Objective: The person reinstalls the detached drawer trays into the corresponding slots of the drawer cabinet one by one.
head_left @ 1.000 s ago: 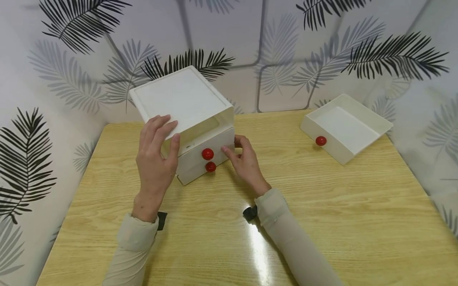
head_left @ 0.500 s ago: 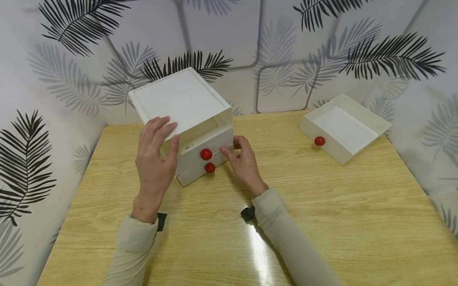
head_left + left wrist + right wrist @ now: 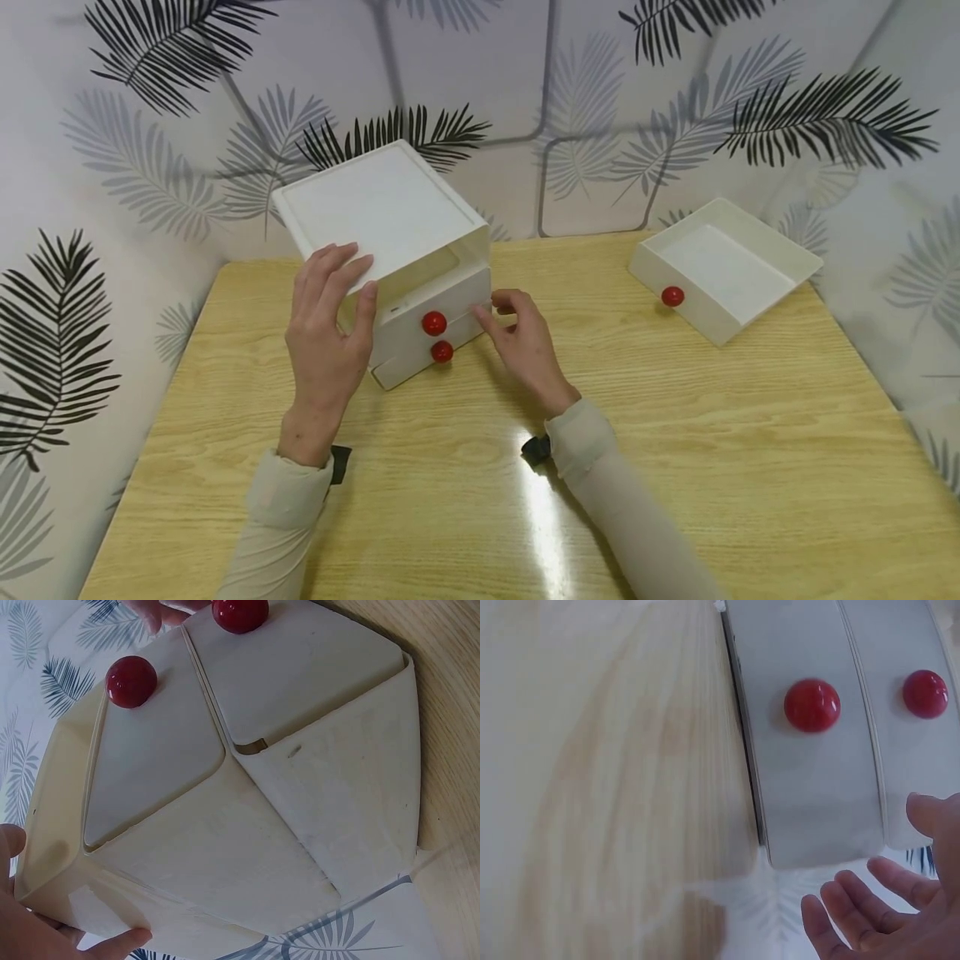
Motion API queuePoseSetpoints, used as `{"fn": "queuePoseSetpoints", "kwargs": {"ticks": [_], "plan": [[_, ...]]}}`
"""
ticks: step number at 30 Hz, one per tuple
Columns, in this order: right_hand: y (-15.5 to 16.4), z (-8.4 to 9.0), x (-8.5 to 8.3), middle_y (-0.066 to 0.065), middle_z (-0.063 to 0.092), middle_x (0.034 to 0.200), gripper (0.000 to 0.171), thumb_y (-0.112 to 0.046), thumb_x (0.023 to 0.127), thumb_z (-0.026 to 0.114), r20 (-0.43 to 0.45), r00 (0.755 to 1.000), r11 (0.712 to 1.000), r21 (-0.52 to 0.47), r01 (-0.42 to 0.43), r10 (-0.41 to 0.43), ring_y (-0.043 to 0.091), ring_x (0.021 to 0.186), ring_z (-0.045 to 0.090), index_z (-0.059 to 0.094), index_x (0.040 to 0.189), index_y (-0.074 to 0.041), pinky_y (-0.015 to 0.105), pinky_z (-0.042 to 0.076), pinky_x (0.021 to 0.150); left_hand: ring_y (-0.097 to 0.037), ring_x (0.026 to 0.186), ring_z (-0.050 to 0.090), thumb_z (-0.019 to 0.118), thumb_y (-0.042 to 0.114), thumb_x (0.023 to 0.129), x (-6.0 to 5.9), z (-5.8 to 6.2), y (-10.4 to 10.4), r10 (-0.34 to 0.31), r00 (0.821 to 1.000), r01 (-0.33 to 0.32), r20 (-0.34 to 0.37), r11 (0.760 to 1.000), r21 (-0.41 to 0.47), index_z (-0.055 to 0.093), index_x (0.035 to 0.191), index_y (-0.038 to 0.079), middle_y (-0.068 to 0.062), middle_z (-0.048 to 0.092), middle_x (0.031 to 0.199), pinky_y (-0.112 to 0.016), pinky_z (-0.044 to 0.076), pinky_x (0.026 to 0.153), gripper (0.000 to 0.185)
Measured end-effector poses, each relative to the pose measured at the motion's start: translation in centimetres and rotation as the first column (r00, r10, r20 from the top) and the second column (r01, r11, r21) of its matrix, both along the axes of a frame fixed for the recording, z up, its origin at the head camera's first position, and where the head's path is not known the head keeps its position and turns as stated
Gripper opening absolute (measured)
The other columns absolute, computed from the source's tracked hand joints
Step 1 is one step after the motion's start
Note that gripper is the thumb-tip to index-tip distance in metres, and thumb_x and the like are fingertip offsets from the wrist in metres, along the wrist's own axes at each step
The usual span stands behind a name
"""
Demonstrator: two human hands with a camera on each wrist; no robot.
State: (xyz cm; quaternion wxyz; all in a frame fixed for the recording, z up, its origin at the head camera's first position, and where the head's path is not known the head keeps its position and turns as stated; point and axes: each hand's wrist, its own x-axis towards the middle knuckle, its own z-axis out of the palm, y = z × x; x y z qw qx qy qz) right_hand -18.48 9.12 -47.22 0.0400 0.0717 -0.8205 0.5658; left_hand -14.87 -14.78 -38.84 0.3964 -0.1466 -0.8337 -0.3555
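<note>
A white drawer unit (image 3: 386,208) stands angled on the table, its top compartment open at the front. Below that are two drawers, the upper drawer (image 3: 154,750) and the lower drawer (image 3: 810,795), both pushed in, each with a round red knob. My left hand (image 3: 326,329) holds the unit's upper left front corner, fingers over the edge and thumb at the opening. My right hand (image 3: 528,346) is at the right front edge, thumb tip at the upper drawer's front, other fingers relaxed and spread beside the unit in the right wrist view.
A separate white drawer (image 3: 701,304) with a red knob sits on the right part of the wooden table (image 3: 675,467), its inside showing nothing in it. A wall covering (image 3: 585,92) with a leaf pattern rises directly behind the table.
My right hand has shifted slightly right, its thumb sliding toward the unit's right edge. The upper drawer's front sits slightly further in than a second ago. My left hand stays in place.
</note>
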Motion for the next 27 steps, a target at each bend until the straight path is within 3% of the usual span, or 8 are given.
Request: {"fn": "queuePoseSetpoints", "kwargs": {"ticks": [6,11,16,23,27], "plan": [[2.7,0.3,0.3,0.022,0.059,0.135,0.046,-0.032,0.103,0.067,-0.057,0.998,0.993,0.114,0.038,-0.032,0.038,0.128,0.055,0.060,0.135,0.000,0.053,0.051,0.105,-0.025,0.143,0.052,0.063,0.025,0.104,0.0,0.0,0.0,0.000,1.000,0.000,-0.001,1.000,0.005,0.072,0.129,0.012,-0.007,0.066,0.142,-0.042,0.043,0.121,0.030],[6.0,0.9,0.5,0.021,0.057,0.134,0.041,-0.027,0.103,0.067,-0.106,0.987,0.967,0.210,0.141,-0.121,0.041,0.127,0.054,0.063,0.133,0.001,0.055,0.048,0.107,-0.026,0.142,0.053,0.063,0.025,0.104,-0.2,0.0,-0.1,-0.007,1.000,0.007,-0.019,1.000,0.008,0.073,0.128,0.011,-0.008,0.067,0.140,-0.040,0.042,0.121,0.029],[9.2,1.1,0.6,0.023,0.056,0.134,0.035,-0.023,0.102,0.068,-0.154,0.959,0.937,0.222,0.270,-0.240,0.042,0.128,0.052,0.066,0.127,0.003,0.058,0.045,0.109,-0.027,0.141,0.054,0.062,0.025,0.104,-0.2,0.1,-0.1,-0.011,1.000,0.011,-0.021,1.000,0.005,0.073,0.127,0.010,-0.008,0.067,0.140,-0.039,0.042,0.121,0.029],[12.8,0.9,0.5,0.024,0.054,0.139,0.031,-0.019,0.100,0.070,-0.236,0.898,0.878,0.224,0.422,-0.371,0.043,0.137,0.045,0.069,0.121,0.003,0.059,0.039,0.116,-0.028,0.141,0.054,0.063,0.024,0.104,-0.2,0.0,0.0,-0.023,0.999,0.024,-0.031,1.000,0.017,0.073,0.126,0.009,-0.009,0.068,0.139,-0.039,0.041,0.122,0.029],[14.4,1.1,0.7,0.024,0.053,0.140,0.032,-0.021,0.099,0.071,-0.237,0.871,0.846,0.232,0.481,-0.430,0.042,0.131,0.048,0.069,0.120,0.004,0.056,0.043,0.111,-0.028,0.141,0.054,0.062,0.024,0.104,-0.2,0.0,0.0,-0.026,0.999,0.026,-0.029,1.000,0.015,0.073,0.126,0.009,-0.009,0.068,0.139,-0.039,0.041,0.122,0.029]]}}
